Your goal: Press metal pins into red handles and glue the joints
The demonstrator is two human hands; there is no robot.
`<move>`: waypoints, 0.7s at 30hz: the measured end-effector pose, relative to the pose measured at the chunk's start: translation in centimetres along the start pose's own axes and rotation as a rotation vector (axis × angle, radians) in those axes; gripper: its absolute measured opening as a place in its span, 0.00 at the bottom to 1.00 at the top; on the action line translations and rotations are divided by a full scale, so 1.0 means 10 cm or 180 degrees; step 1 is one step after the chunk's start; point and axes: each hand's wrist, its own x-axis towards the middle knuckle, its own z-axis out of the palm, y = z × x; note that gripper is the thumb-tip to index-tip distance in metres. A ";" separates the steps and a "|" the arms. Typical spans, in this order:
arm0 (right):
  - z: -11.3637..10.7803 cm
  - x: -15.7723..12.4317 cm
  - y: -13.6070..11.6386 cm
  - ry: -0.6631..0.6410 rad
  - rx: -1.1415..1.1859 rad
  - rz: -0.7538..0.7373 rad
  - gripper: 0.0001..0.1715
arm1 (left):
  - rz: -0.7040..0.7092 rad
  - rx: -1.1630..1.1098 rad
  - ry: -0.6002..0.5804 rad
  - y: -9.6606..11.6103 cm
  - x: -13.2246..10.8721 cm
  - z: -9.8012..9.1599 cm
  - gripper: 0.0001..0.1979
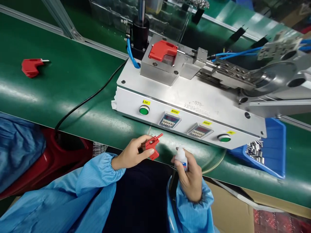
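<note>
My left hand [134,151] holds a red plastic part [153,149] between thumb and fingers, at the front edge of the green bench. To its right, my right hand [190,176] is closed around a small white bottle [181,157] with a blue label. Both hands are in front of a machine [189,97] with green buttons and two small displays. Another red part [162,50] sits in the metal block on top of the machine, with a metal rod against its right end. A third red part [31,67] with a metal pin lies on the bench at the far left.
A blue bin [274,149] with metal pieces stands right of the machine. A black cable [89,97] crosses the green bench [73,71] on the left. Below it is a red chair [65,152]. Metal tracks and blue hoses extend along the machine's right side.
</note>
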 end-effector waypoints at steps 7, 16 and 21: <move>0.18 0.10 -0.14 0.0024 -0.0210 -0.0296 0.12 | 0.0199 0.0476 -0.0094 -0.02 -0.01 -0.04 0.21; 0.21 0.10 -0.13 0.0092 -0.0365 -0.0323 0.11 | 0.0322 0.0551 -0.0102 0.00 0.00 -0.05 0.18; 0.19 0.11 -0.13 0.0098 -0.0372 -0.0299 0.11 | 0.0405 0.0593 -0.0080 0.01 0.00 -0.04 0.17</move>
